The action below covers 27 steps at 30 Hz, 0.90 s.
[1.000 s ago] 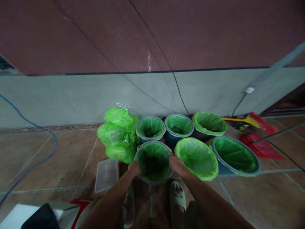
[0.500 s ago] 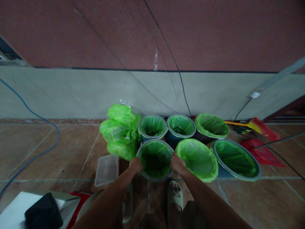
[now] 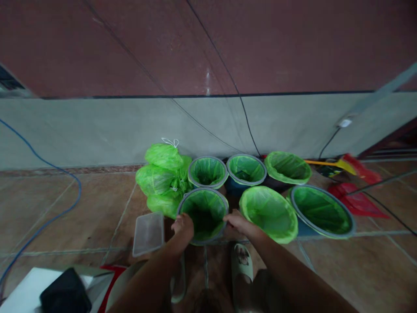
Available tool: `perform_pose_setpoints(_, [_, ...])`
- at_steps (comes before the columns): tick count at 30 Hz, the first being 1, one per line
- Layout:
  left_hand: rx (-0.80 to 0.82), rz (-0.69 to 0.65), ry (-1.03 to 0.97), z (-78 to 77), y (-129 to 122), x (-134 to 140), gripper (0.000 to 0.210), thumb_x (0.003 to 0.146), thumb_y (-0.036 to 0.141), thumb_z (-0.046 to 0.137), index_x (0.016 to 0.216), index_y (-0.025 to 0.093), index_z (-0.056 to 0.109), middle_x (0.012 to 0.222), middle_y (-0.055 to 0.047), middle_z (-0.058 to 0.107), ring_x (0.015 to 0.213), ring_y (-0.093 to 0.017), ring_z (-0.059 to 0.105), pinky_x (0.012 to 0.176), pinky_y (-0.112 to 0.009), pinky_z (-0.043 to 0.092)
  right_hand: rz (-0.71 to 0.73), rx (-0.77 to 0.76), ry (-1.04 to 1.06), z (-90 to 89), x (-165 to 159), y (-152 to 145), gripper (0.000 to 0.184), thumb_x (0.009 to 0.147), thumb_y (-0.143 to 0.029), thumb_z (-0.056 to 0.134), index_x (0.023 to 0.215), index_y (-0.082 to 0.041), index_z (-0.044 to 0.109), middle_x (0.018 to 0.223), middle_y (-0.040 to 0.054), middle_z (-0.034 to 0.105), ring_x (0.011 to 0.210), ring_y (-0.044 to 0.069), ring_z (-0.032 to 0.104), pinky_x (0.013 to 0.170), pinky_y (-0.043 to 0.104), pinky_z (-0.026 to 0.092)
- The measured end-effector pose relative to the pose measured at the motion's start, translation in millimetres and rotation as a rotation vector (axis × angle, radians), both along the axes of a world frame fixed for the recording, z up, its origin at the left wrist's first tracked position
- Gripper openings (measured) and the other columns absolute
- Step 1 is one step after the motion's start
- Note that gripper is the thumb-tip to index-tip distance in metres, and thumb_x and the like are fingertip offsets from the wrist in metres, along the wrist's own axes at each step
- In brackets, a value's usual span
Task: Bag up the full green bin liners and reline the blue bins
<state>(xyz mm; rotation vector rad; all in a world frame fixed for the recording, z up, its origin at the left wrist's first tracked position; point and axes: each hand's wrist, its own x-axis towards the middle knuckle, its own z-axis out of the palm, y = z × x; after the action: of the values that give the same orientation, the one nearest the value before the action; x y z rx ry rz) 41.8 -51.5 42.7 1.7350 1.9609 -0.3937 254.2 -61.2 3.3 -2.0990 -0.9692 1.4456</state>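
Observation:
A round trash bin with a grey rim stands in the front row, lined with a green garbage bag. My left hand is closed at the left side of its rim. At the right side of that rim, the fingers of my right hand pinch the edge. The bin's inside is dark and I cannot make out its bottom. Just right of my right hand is another bin with a light green liner folded over its edge. Several tied green bags are piled behind my left hand.
Lined bins stand along the wall, and one bin tilts at the right. A clear plastic box lies left of my arm. Farther right are red dustpans. A blue hose curves over the tiles. My slippers are below.
The bin between my hands has shifted a little left, away from the bin on its right. My hands moved left with it. The view has tilted slightly.

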Motion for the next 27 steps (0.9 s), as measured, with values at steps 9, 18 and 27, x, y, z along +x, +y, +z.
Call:
perform_pose_setpoints(9, [-0.012, -0.535, -0.215, 21.7, -20, 31, 0.042, 0.09, 0.028, 0.05, 0.128, 0.012, 0.056, 0.125, -0.016, 0.065, 0.117, -0.027, 0.061, 0.101, -0.036, 0.047, 0.021, -0.047, 0.386, 4.4, -27, -2, 0.014, 0.07, -0.012, 0.072, 0.064, -0.013, 0.059, 0.049, -0.004, 0.055, 0.044, 0.007, 0.05, 0.045, 0.018, 0.037])
perform_pose_setpoints(18, [-0.222, -0.587, -0.101, 18.7, -19, 20, 0.032, 0.078, 0.017, 0.061, 0.108, 0.011, 0.07, 0.114, -0.018, 0.071, 0.106, -0.031, 0.068, 0.085, -0.033, 0.054, -0.044, -0.097, 0.418, 17.4, -24, 6, 0.017, 0.086, -0.011, 0.058, 0.07, -0.015, 0.056, 0.048, -0.0056, 0.052, 0.043, 0.007, 0.05, 0.046, 0.017, 0.036])
perform_pose_setpoints(27, [-0.117, -0.457, -0.304, 26.8, -10, 23, 0.043, 0.071, 0.042, 0.073, 0.106, 0.017, 0.07, 0.103, -0.008, 0.073, 0.096, -0.025, 0.068, 0.079, -0.029, 0.051, 0.155, -0.187, 0.371, 20.2, -32, -6, 0.025, 0.083, -0.003, 0.048, 0.062, -0.015, 0.054, 0.044, -0.0028, 0.054, 0.038, 0.008, 0.05, 0.043, 0.017, 0.04])
